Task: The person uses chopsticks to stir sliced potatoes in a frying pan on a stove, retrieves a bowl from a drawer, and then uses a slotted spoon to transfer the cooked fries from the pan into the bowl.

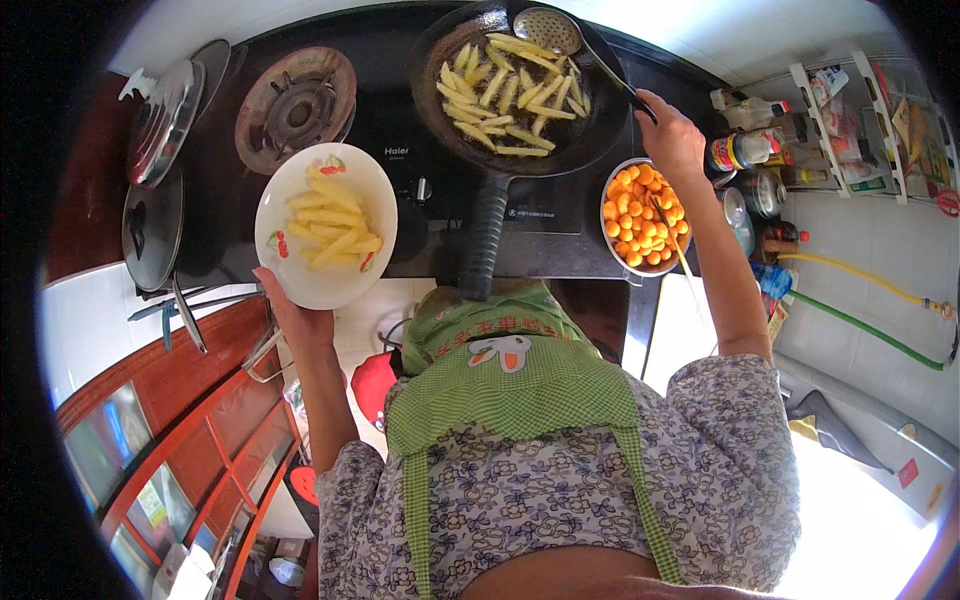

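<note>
My left hand (298,307) holds a white plate with a cherry pattern (277,202) from below at its near edge. Cut potato strips (334,225) lie on that plate. My right hand (671,135) grips the black handle of a perforated skimmer (549,31), whose head rests over the far right part of a black wok (431,112). Inside the wok, more potato strips (506,94) sit in oil. Close to my right forearm stands a bowl (604,217) of small orange balls (637,217), with chopsticks (679,251) stuck in it.
A rusty gas burner (300,112) lies left of the wok. Pot lids (154,225) stand along the left wall. The wok's handle (484,240) sticks out past the counter's front edge. Bottles (739,150) and jars line the right side, near yellow and green hoses (870,330).
</note>
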The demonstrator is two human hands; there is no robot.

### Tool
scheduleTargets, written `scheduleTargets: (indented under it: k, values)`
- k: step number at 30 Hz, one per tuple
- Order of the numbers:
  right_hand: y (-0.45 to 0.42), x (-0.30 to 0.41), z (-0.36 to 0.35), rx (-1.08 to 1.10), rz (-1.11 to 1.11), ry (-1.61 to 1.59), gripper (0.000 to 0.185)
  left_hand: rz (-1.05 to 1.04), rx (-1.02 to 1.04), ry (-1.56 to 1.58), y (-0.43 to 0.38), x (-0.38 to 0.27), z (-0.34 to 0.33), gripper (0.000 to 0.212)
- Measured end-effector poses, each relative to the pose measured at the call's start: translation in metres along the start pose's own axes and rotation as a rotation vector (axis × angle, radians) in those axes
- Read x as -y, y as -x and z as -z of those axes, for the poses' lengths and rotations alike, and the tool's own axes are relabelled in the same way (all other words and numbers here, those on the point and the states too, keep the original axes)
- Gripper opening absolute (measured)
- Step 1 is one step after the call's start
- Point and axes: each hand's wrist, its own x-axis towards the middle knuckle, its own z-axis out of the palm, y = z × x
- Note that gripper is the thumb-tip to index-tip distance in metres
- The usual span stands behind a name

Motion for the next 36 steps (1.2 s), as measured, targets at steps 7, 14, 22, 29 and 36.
scheduleTargets:
  k: [7, 14, 22, 29, 36]
  values:
    - [-0.003, 0.008, -0.014, 0.255, -0.178, -0.469, 0.035, 0.002, -0.008, 0.045, 0.001, 0.000, 0.004, 0.065]
    - [0.013, 0.026, -0.023, 0.426, -0.285, -0.759, 0.037, 0.035, -0.029, 0.069, -0.004, -0.005, -0.001, 0.062]
    - [0.039, 0.048, 0.013, 0.636, -0.485, -1.100, 0.032, 0.027, -0.001, 0.027, -0.005, -0.006, 0.006, 0.063]
    - [0.044, 0.021, 0.017, 0.890, -0.694, -1.481, 0.032, 0.036, 0.012, 0.035, -0.004, -0.008, -0.001, 0.062]
    - [0.049, 0.007, 0.007, 0.911, -0.696, -1.587, 0.030, 0.058, 0.051, 0.063, -0.007, -0.007, -0.007, 0.062]
